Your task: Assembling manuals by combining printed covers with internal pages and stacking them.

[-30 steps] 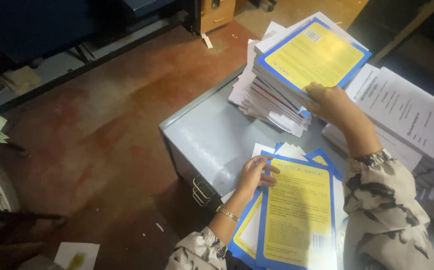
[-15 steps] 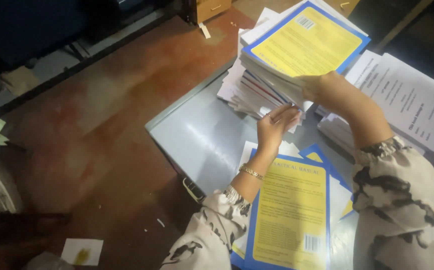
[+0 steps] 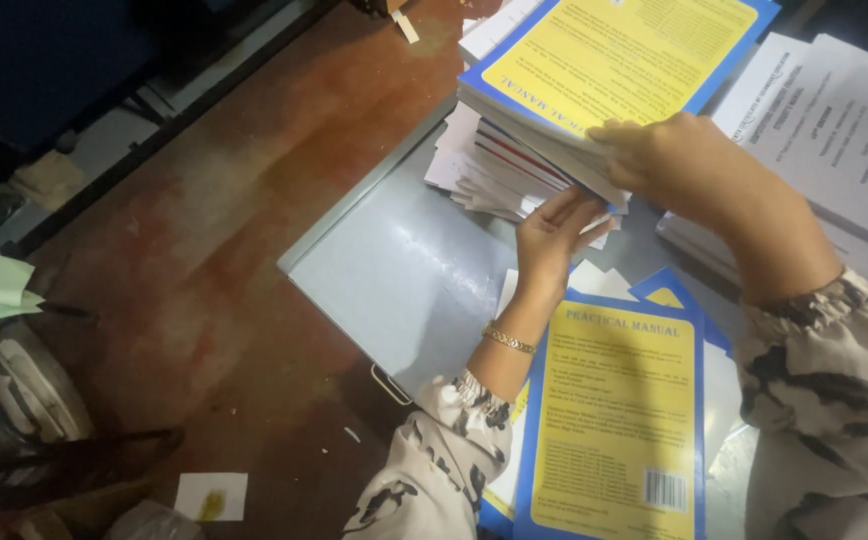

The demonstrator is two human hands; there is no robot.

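A person in a patterned blouse is sorting booklets over a grey metal box (image 3: 394, 270) standing on a red floor (image 3: 214, 200). Within the last second the left hand (image 3: 552, 232) has been leaving the flat pile of yellow-and-blue booklets (image 3: 614, 420) near the body and rising to the lifted stack of booklets (image 3: 594, 90), so both hands are now working that upper stack rather than the lower pile. The left hand, a thin bracelet (image 3: 509, 340) at its wrist, is reaching up with fingers spread and partly open, fingertips touching the loose white pages under the stack's near edge; it is supporting rather than clamping anything. The right hand (image 3: 654, 150) is curling over the stack's near edge, closed on the booklets and tilting them up. The stack is sitting at the far side of the box lid, raised at its near edge, with printed white sheets (image 3: 834, 130) lying just beside it to the right. The lower pile is resting untouched between the two forearms.
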